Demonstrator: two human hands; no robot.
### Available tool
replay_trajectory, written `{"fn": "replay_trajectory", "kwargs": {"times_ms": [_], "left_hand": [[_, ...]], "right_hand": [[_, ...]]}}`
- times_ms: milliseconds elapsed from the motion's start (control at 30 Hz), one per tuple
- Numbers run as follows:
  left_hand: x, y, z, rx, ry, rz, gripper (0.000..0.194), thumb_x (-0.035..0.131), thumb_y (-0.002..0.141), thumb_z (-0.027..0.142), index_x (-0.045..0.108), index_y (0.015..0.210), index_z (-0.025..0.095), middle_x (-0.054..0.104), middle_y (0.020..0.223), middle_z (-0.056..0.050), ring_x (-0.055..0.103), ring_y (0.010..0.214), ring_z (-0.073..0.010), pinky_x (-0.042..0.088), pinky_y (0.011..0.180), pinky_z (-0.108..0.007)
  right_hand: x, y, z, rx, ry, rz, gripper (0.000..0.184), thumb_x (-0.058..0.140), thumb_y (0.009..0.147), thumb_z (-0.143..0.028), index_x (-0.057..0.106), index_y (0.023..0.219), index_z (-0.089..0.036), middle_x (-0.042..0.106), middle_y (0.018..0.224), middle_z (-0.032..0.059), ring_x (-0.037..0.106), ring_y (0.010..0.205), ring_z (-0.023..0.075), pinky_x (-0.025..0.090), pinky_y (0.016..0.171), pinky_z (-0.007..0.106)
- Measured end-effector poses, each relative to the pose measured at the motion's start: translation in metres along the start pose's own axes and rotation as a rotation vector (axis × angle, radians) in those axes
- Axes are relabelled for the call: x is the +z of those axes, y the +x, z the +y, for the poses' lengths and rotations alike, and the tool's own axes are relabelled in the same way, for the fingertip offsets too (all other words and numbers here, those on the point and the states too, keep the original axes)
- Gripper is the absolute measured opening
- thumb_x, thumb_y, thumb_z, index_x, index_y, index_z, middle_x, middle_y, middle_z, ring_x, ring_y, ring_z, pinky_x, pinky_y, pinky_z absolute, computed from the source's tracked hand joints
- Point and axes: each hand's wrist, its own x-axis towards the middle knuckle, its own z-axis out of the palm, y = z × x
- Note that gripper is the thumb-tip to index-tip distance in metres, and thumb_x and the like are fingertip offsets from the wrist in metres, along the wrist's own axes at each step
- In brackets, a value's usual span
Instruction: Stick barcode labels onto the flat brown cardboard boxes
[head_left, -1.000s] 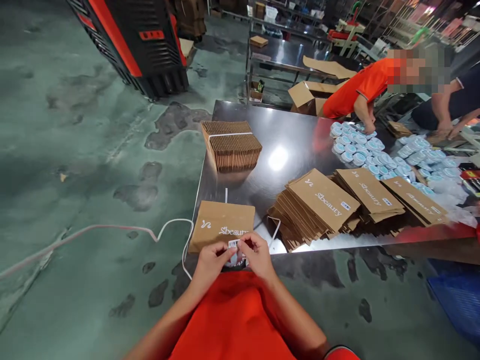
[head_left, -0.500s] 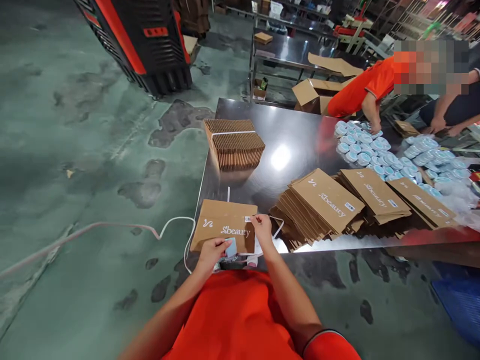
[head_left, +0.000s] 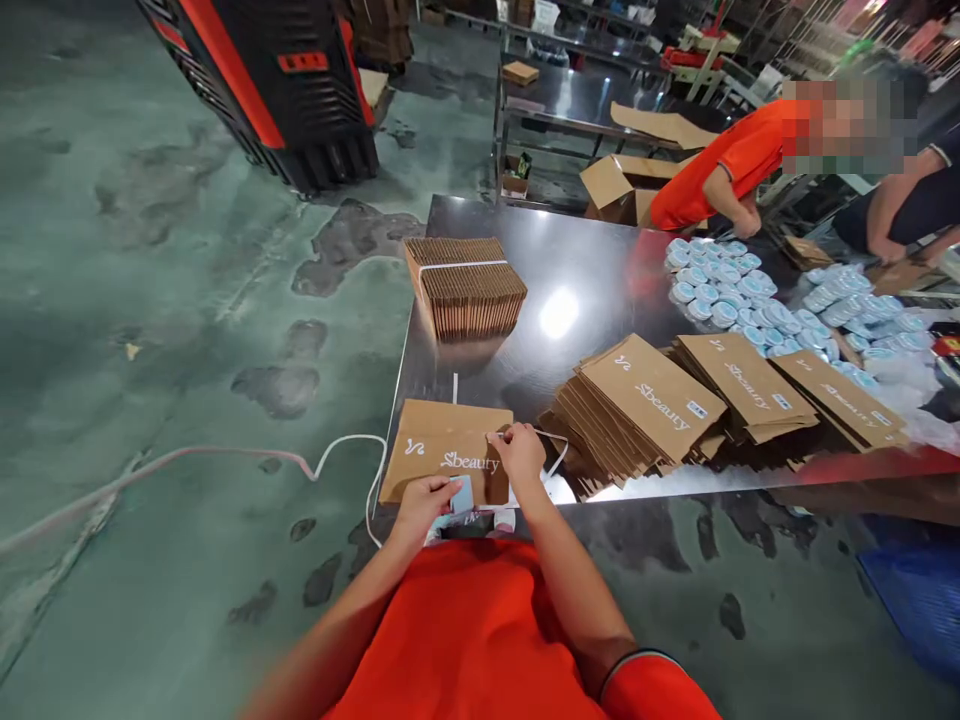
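Observation:
A flat brown cardboard box (head_left: 431, 465) printed "Sbeauty" lies on the table's near left corner, in front of me. My left hand (head_left: 427, 502) is closed at its lower edge, with a small light-blue flat piece (head_left: 463, 494) between thumb and fingers. The fingers of my right hand (head_left: 523, 455) are bent together over the box's right end, touching it where the barcode label was visible. A small white edge shows at the fingertips; the rest is hidden. A white strap (head_left: 555, 455) runs out to the right of this hand.
A strapped bundle of cardboard (head_left: 476, 290) stands behind on the metal table (head_left: 574, 260). Printed cardboard stacks (head_left: 649, 400) lie to the right, with many blue-white round packs (head_left: 724, 285) beyond. A co-worker in an orange shirt (head_left: 739, 160) stands across the table. White strapping (head_left: 225, 450) trails left.
My right hand has shifted slightly left, and its fingers now cover the barcode label's place. My left hand stays put. The co-worker's hand has drawn back from the round packs.

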Motion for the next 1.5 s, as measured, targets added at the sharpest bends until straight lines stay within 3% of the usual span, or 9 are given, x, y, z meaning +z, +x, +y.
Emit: {"fn": "replay_trajectory", "kwargs": {"times_ms": [300,567,733,800,933,1067,1167,1233,1500], "left_hand": [[0.001,-0.004,0.001,0.027,0.030,-0.009,0.041,0.078,0.045,0.052,0.064,0.055,0.014,0.058,0.048,0.002,0.055,0.048,-0.0128,0.045,0.053,-0.026],[-0.003,-0.016,0.006,0.116,0.029,-0.068,0.034,0.078,0.048,0.034,0.071,0.073,0.013,0.072,0.073,-0.006,0.061,0.060,-0.0156,0.047,0.056,-0.026],[0.006,-0.050,0.022,0.335,0.060,-0.058,0.023,0.066,0.067,0.037,0.067,0.080,0.018,0.074,0.094,-0.009,0.066,0.089,-0.0225,0.051,0.078,-0.032],[0.006,-0.061,0.029,0.438,0.180,-0.030,0.023,0.061,0.073,0.038,0.066,0.085,0.019,0.073,0.096,-0.008,0.065,0.093,-0.0223,0.049,0.083,-0.032],[0.002,-0.064,0.033,0.513,0.311,0.077,0.027,0.059,0.075,0.038,0.068,0.093,0.019,0.072,0.098,-0.008,0.065,0.091,-0.0228,0.050,0.082,-0.033],[0.003,-0.055,0.029,0.471,0.233,0.042,0.021,0.061,0.068,0.031,0.072,0.081,0.019,0.074,0.095,-0.008,0.065,0.097,-0.0247,0.050,0.087,-0.035],[0.010,-0.057,0.030,0.431,0.179,0.032,0.021,0.061,0.062,0.025,0.073,0.078,0.019,0.074,0.097,-0.008,0.064,0.101,-0.0255,0.050,0.087,-0.035],[0.015,-0.061,0.034,0.404,0.158,0.020,0.025,0.061,0.064,0.026,0.074,0.084,0.018,0.073,0.101,-0.009,0.064,0.101,-0.0253,0.051,0.084,-0.034],[0.024,-0.068,0.046,0.418,0.180,0.021,0.035,0.066,0.067,0.036,0.069,0.096,0.018,0.069,0.112,-0.011,0.064,0.099,-0.0236,0.052,0.085,-0.034]], "right_hand": [[-0.002,0.010,0.025,0.025,0.389,-0.020,0.021,0.064,0.068,-0.024,0.055,0.087,-0.019,0.057,0.063,-0.0037,0.054,0.062,0.0162,0.037,0.061,0.025],[-0.001,-0.034,0.009,-0.034,0.386,0.112,0.029,0.066,0.065,-0.028,0.053,0.088,-0.018,0.059,0.098,0.0096,0.054,0.093,0.0244,0.042,0.081,0.036],[-0.039,-0.035,-0.005,-0.184,0.834,-0.100,0.028,0.058,0.072,-0.028,0.041,0.093,-0.022,0.059,0.080,-0.0012,0.057,0.071,0.0150,0.045,0.067,0.027],[-0.071,-0.026,0.003,-0.212,0.898,0.041,0.030,0.058,0.074,-0.031,0.040,0.096,-0.022,0.059,0.083,-0.0006,0.057,0.074,0.0147,0.045,0.069,0.027],[-0.155,0.005,0.057,0.020,0.847,0.635,0.041,0.060,0.072,-0.040,0.038,0.101,-0.021,0.055,0.086,0.0013,0.056,0.080,0.0167,0.045,0.075,0.031],[-0.205,0.023,0.118,0.325,0.359,0.867,0.045,0.067,0.064,-0.039,0.045,0.097,-0.017,0.054,0.093,0.0101,0.053,0.089,0.0264,0.042,0.080,0.042],[-0.195,0.013,0.121,0.277,0.045,0.895,0.038,0.064,0.069,-0.040,0.053,0.095,-0.014,0.050,0.106,0.0189,0.045,0.104,0.0343,0.035,0.088,0.049],[-0.173,-0.003,0.101,0.134,0.060,0.847,0.033,0.058,0.075,-0.040,0.056,0.096,-0.015,0.051,0.105,0.0170,0.046,0.104,0.0325,0.034,0.089,0.049],[-0.091,-0.075,-0.008,-0.338,0.548,0.096,0.018,0.054,0.084,-0.031,0.061,0.096,-0.020,0.060,0.095,0.0070,0.054,0.089,0.0195,0.043,0.080,0.033]]}}
